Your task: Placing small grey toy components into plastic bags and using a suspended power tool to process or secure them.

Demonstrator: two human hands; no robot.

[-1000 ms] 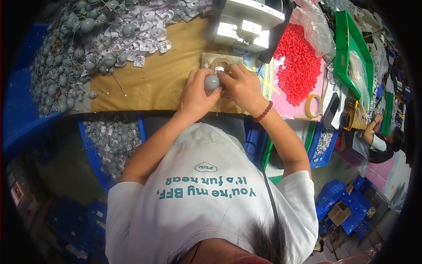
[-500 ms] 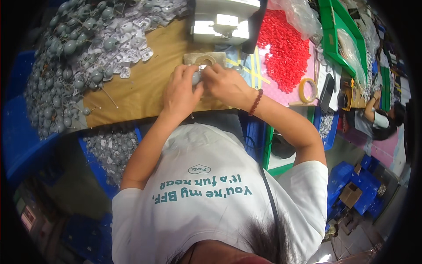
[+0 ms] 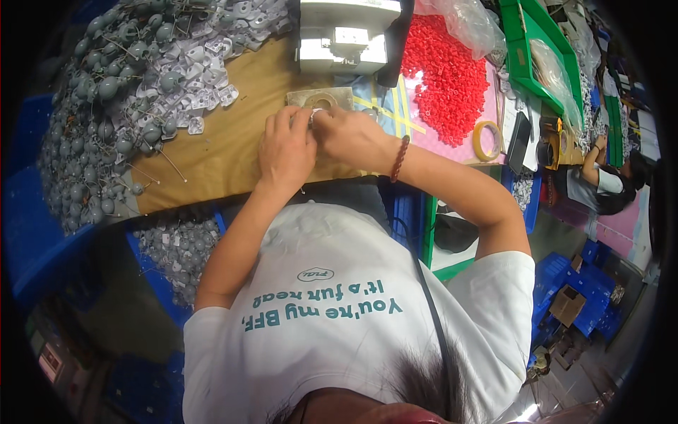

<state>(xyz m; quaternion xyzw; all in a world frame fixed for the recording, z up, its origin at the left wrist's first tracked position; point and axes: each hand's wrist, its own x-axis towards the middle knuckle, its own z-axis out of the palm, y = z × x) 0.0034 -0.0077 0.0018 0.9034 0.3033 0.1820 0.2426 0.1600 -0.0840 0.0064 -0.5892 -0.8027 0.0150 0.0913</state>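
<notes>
My left hand (image 3: pixel 288 147) and my right hand (image 3: pixel 359 139) meet at the near side of a flat, pale block (image 3: pixel 300 97) with a round recess. Both are closed, fingers curled and fingertips together, around a small grey-and-white part (image 3: pixel 316 114). Only a whitish sliver of it shows; my fingers and knuckles cover the rest. A beaded bracelet circles my right wrist. Behind the block stands a white machine (image 3: pixel 342 60). A brown cloth (image 3: pixel 233 152) covers the table beneath my left forearm.
Grey balls with thin cords (image 3: pixel 86 90) heap at left, beside white plastic pieces (image 3: pixel 201 88). Right lie small red parts (image 3: pixel 452 88), a tape roll (image 3: pixel 487 141), a black box (image 3: pixel 519 143) and a green tray (image 3: pixel 521 67). Another person (image 3: pixel 600 180) works at far right.
The grey ball that showed between my hands is now hidden by my fingers. My hands have drawn closer together, and the whole view has shifted slightly.
</notes>
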